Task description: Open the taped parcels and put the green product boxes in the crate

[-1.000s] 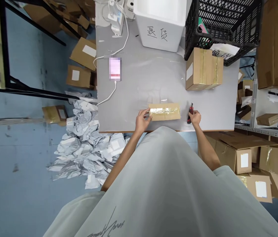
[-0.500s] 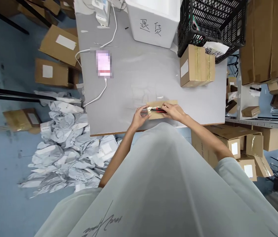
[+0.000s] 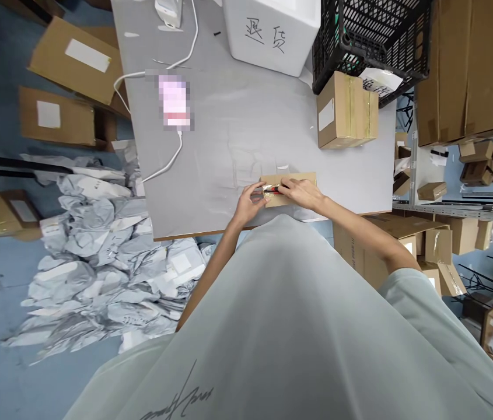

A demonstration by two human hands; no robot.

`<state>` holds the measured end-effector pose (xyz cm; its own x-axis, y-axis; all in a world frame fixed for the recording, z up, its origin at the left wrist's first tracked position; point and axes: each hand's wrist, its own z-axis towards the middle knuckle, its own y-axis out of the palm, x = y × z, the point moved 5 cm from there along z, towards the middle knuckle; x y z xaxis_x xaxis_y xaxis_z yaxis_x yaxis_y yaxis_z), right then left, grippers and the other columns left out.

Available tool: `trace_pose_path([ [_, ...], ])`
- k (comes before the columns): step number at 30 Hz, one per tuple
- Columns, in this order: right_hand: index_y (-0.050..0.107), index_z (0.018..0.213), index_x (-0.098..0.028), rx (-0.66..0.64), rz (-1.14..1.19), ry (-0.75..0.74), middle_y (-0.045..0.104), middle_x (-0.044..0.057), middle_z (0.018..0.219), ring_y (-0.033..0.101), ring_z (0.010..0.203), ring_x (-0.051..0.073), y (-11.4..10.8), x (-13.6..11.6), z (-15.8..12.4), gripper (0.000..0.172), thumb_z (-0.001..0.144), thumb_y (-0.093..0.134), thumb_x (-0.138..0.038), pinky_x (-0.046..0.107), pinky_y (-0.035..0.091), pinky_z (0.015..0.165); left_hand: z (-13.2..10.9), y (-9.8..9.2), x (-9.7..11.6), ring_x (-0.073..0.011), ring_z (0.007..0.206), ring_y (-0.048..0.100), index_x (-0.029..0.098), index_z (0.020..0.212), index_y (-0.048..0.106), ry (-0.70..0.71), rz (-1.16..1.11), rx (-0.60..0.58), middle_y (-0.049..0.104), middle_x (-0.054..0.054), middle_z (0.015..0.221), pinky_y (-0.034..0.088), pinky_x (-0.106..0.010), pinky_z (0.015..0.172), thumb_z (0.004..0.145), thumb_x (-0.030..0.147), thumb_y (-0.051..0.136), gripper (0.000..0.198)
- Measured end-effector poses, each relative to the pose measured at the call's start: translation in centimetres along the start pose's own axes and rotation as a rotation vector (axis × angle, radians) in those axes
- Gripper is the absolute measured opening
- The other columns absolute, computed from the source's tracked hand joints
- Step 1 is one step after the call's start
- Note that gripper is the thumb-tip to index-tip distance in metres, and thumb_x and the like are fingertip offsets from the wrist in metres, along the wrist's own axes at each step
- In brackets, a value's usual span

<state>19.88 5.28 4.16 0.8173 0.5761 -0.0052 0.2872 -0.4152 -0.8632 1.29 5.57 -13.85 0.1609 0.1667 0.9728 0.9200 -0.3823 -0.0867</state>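
Observation:
A small cardboard box (image 3: 305, 177) lies near the front edge of the table, with shiny tape along its top. My left hand (image 3: 248, 203) grips the box's left end, thumb on the near side and fingers on the far side. Over the top of the box, my right hand (image 3: 303, 192) is closed on a slim red-and-black tool (image 3: 273, 189), which looks like a box cutter. Its tip points left along the tape, toward my left hand. My right fingers hide most of the tool.
Beyond lie a taped carton (image 3: 338, 116), a black crate (image 3: 338, 52) and a white bin (image 3: 268, 41). At left on the table (image 3: 211, 146) are a blurred phone (image 3: 175, 102) and its white cable (image 3: 171, 163). Grey mailing bags (image 3: 110, 262) are heaped on the floor at left.
My right hand has shifted slightly left along the box, and less of the red-and-black tool shows. My left hand keeps its place on the box end. The whole view has shifted a little.

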Motion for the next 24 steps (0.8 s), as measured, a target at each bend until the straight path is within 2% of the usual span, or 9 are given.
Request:
trace_pose_path([
  [3, 0.058, 0.155, -0.022, 0.034, -0.029, -0.029, 0.073, 0.016, 0.14, 0.069, 0.107, 0.025, -0.2, -0.4, -0.1, 0.043, 0.118, 0.039, -0.013, 0.032, 0.048, 0.071, 0.0, 0.0, 0.1, -0.0293, 0.125, 0.075, 0.028, 0.151, 0.069, 0.003, -0.01, -0.003, 0.064, -0.015, 0.156, 0.069, -0.046, 0.102, 0.088, 0.059, 0.088, 0.073],
  [6, 0.063, 0.146, -0.019, 0.067, -0.066, -0.082, 0.074, 0.017, 0.135, 0.069, 0.109, 0.026, -0.6, -1.2, -0.2, 0.041, 0.116, 0.036, -0.008, 0.034, 0.049, 0.073, 0.0, -0.1, 0.3, -0.0298, 0.125, 0.075, 0.028, 0.151, 0.068, -0.009, -0.013, -0.008, 0.063, -0.016, 0.156, 0.069, -0.047, 0.104, 0.087, 0.06, 0.089, 0.074],
  [9, 0.067, 0.134, -0.018, 0.107, -0.11, -0.142, 0.074, 0.016, 0.13, 0.068, 0.108, 0.027, -1.1, -2.1, -0.2, 0.04, 0.116, 0.033, -0.007, 0.036, 0.049, 0.075, -0.1, -0.1, 0.5, -0.0306, 0.127, 0.075, 0.029, 0.151, 0.068, -0.022, -0.02, -0.009, 0.064, -0.015, 0.155, 0.068, -0.047, 0.104, 0.087, 0.058, 0.089, 0.074],
  [13, 0.067, 0.132, -0.016, 0.138, -0.158, -0.201, 0.075, 0.016, 0.126, 0.069, 0.109, 0.027, -1.4, -2.7, 0.3, 0.038, 0.116, 0.035, -0.006, 0.037, 0.051, 0.076, -0.1, 0.0, 0.6, -0.0318, 0.127, 0.074, 0.028, 0.151, 0.069, -0.035, -0.045, 0.015, 0.065, -0.016, 0.155, 0.069, -0.049, 0.105, 0.084, 0.057, 0.09, 0.076],
  [20, 0.068, 0.134, -0.015, 0.122, -0.161, -0.253, 0.076, 0.016, 0.129, 0.072, 0.109, 0.026, -1.2, -2.1, 0.4, 0.038, 0.114, 0.038, -0.003, 0.035, 0.053, 0.074, -0.3, -0.1, 0.9, -0.0325, 0.125, 0.075, 0.028, 0.151, 0.07, -0.062, -0.059, 0.029, 0.066, -0.016, 0.159, 0.067, -0.051, 0.106, 0.081, 0.059, 0.089, 0.079],
  [24, 0.07, 0.134, -0.015, 0.121, -0.147, -0.25, 0.077, 0.016, 0.127, 0.073, 0.111, 0.027, -0.6, -0.5, -0.6, 0.04, 0.113, 0.039, -0.002, 0.036, 0.054, 0.076, -0.5, -0.2, 1.3, -0.0308, 0.122, 0.076, 0.027, 0.153, 0.07, -0.076, -0.037, 0.029, 0.064, -0.016, 0.165, 0.067, -0.049, 0.105, 0.082, 0.063, 0.088, 0.082],
])
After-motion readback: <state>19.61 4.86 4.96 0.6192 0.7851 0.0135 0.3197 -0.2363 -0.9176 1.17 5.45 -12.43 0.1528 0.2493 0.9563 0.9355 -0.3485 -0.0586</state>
